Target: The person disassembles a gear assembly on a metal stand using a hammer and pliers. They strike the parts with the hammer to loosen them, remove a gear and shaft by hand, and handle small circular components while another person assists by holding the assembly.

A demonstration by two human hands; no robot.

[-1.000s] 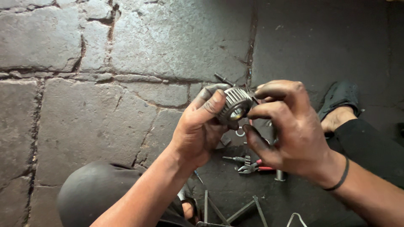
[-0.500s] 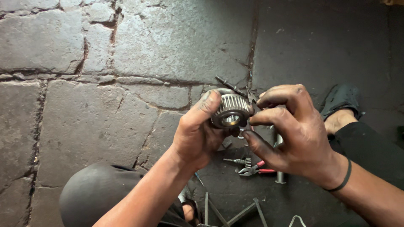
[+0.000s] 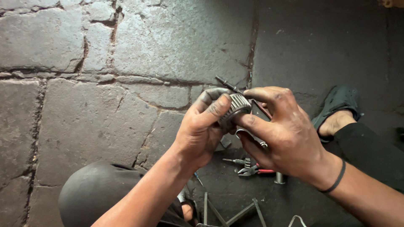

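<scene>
- Starting at nine o'clock, the stone floor [image 3: 84,122] shows big grey slabs with cracked joints, turning darker and oil-stained toward three o'clock.
- At seven o'clock my knee [image 3: 94,195] in dark cloth fills the lower corner.
- My left hand [image 3: 200,130] comes up from six o'clock; its thumb and fingers are curled tightly around the toothed metal gear [image 3: 236,105], gripping it from the left side.
- The gear sits just right of centre, held above the floor between both hands, its ribbed rim facing up and toward me.
- A thin dark rod [image 3: 242,92] pokes out from behind the gear toward eleven o'clock, and its other end passes behind my right fingers; whether it goes through the gear I cannot tell.
- Below the hands, at about five o'clock, red-handled pliers [image 3: 254,170] lie on the floor beside a small screwdriver-like tool [image 3: 235,161], and some metal bars [image 3: 229,212] lie at six o'clock.
- My right hand [image 3: 290,134] comes in from four o'clock, a dark band [image 3: 334,178] on the wrist; its fingertips pinch the gear's right edge, fingers narrow and bent.
- At three o'clock my foot in a dark sandal [image 3: 338,107] rests on the floor.
</scene>
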